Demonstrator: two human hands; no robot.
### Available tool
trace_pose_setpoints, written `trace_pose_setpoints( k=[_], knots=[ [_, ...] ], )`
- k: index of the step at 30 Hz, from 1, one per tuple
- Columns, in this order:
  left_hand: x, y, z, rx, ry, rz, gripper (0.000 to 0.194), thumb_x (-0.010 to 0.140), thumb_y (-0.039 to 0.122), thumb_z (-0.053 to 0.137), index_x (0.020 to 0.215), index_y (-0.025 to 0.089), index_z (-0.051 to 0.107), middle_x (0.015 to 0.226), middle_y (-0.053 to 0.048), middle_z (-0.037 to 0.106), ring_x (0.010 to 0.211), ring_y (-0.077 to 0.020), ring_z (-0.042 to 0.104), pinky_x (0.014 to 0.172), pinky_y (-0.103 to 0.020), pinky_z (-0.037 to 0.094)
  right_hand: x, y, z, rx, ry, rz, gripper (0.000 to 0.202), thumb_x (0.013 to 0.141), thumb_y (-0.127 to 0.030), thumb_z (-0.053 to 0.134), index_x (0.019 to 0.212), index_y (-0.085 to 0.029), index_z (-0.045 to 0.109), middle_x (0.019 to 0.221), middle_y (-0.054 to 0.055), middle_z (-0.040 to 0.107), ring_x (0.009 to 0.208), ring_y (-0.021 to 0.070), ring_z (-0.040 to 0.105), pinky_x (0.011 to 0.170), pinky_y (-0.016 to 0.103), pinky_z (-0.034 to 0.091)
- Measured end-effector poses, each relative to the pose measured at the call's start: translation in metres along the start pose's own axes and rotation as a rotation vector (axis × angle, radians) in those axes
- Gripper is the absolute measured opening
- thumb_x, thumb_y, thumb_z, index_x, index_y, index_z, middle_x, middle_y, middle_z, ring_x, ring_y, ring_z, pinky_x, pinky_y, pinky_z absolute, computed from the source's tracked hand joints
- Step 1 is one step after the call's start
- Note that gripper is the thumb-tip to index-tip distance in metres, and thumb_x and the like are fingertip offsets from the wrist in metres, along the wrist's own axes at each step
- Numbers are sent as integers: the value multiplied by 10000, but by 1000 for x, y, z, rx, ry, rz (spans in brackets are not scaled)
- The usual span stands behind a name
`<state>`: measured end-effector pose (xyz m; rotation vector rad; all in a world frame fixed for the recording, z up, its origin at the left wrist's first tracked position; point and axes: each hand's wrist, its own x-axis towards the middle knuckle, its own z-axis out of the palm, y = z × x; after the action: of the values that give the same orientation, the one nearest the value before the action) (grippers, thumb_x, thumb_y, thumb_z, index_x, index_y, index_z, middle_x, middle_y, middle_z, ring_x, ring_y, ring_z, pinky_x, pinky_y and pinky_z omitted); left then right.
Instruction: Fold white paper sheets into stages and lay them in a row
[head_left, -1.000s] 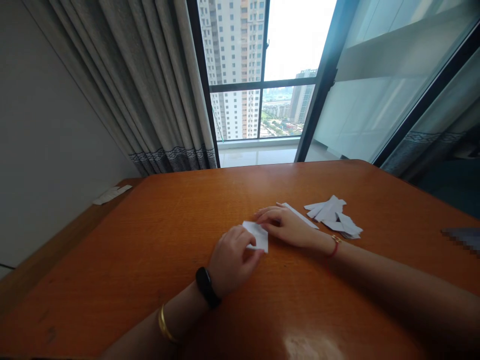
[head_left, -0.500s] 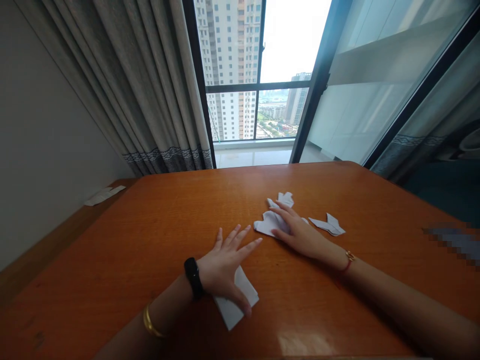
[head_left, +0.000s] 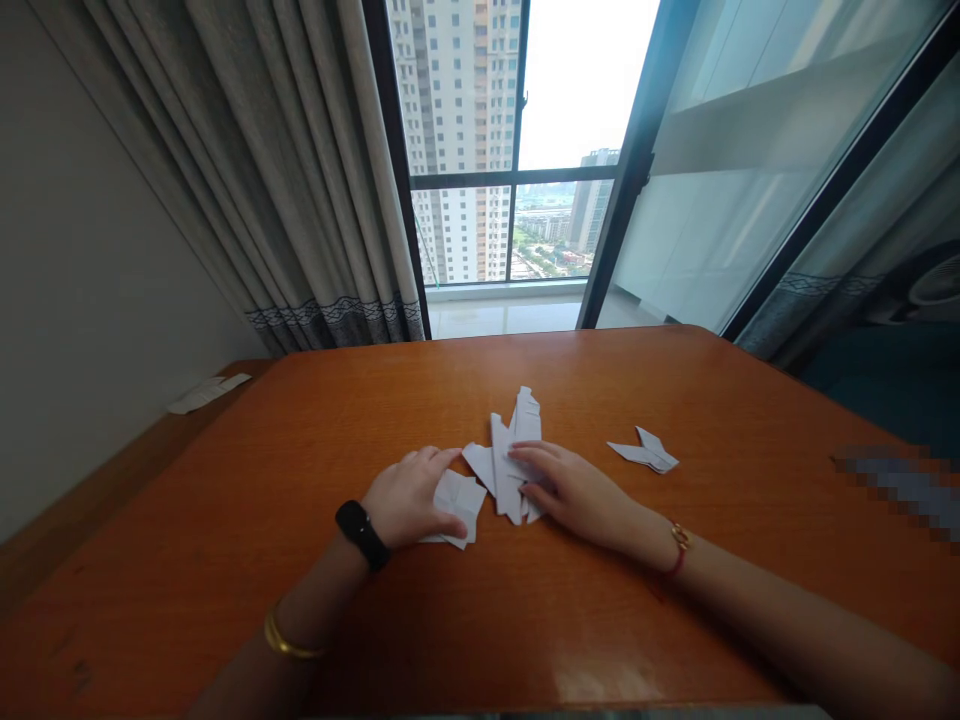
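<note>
On the table lies a loose heap of white folded paper pieces (head_left: pixel 504 470), some long and narrow, overlapping one another. My right hand (head_left: pixel 574 490) lies over the heap's right side, its fingers curled down on the pieces and its thumb tucked beside them. Just left of the heap is a squarish folded paper (head_left: pixel 459 500). Around it curves my left hand (head_left: pixel 409 500), thumb and forefinger apart, with the paper's visible part between them; the other fingertips are hidden. A smaller folded paper piece (head_left: pixel 649 452) sits apart, to the right.
The glossy brown wooden table (head_left: pixel 337 640) reaches toward a window. White papers (head_left: pixel 208 393) rest on a ledge by the left wall. A grey curtain (head_left: pixel 315 200) hangs beyond the table's far left edge. At the right is a blurred patch (head_left: pixel 900 490).
My right hand has drawn the heap leftward and nearer, and its pieces are spread differently. My left hand has shifted with the squarish paper away from me toward the heap, its fingers less spread.
</note>
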<state>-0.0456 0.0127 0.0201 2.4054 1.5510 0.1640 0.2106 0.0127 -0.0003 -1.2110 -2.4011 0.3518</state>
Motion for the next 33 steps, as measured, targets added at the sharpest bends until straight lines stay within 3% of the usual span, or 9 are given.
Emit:
trace_pose_setpoints(
  k=[7,10,14,16,18,21,23,27,33],
  knots=[
    [11,-1,-11,-272,194,-10,313,699,224,683,1000,213,597,951,-41,646,908,-241,611,806,-356,463,13,-16,19,-44,15,43,757,670,-551,715,1291,-182,488,1274,145,542,1178,342,465,997,525,346],
    [26,0,-15,-640,321,-28,417,741,275,662,1124,194,519,917,-46,645,841,-219,635,756,-349,497,15,-13,23,87,94,41,694,701,-404,727,1305,-203,451,1265,126,525,1101,281,524,958,450,421],
    [42,-2,-7,-1024,411,-76,724,811,391,604,1395,175,235,1270,-165,527,1107,-240,578,886,-370,483,16,2,5,252,252,85,541,807,-325,611,1304,-236,416,1274,97,508,961,193,590,849,360,503],
    [43,-4,0,-914,395,-118,788,820,442,578,1437,161,176,1427,-201,360,1258,-265,457,982,-395,419,14,21,-17,153,263,164,529,803,-388,607,1286,-239,452,1276,94,522,1025,220,579,876,370,486],
    [38,-6,5,-652,333,-116,762,802,469,579,1419,146,269,1467,-185,306,1331,-282,353,1060,-416,332,7,48,-44,-63,135,315,555,723,-471,667,1205,-220,552,1235,114,562,1078,289,557,901,404,455],
    [28,-10,6,-279,221,-133,673,770,525,577,1309,139,461,1373,-159,447,1298,-311,376,1077,-439,291,-8,91,-78,-260,-146,673,630,542,-537,759,1035,-159,648,1068,159,632,972,355,593,803,430,470],
    [23,-12,5,-143,155,-221,792,685,625,611,1297,139,482,1307,-171,506,1237,-358,431,1028,-470,336,-15,111,-88,-226,-276,745,537,522,-448,780,952,-149,665,996,139,654,900,323,616,742,382,481],
    [23,-12,8,-108,100,-196,1080,478,681,727,1378,181,401,1311,-165,509,1218,-390,440,1003,-474,360,-9,107,-68,-78,-248,581,415,562,-293,753,941,-157,652,945,86,645,811,239,613,679,308,479],
    [34,1,29,-563,188,-39,1100,576,373,798,1464,133,194,1384,-191,428,1220,-305,473,1023,-424,387,19,42,0,469,67,287,565,717,-193,645,1249,-175,457,1043,72,597,816,145,598,738,284,517]
  ],
)
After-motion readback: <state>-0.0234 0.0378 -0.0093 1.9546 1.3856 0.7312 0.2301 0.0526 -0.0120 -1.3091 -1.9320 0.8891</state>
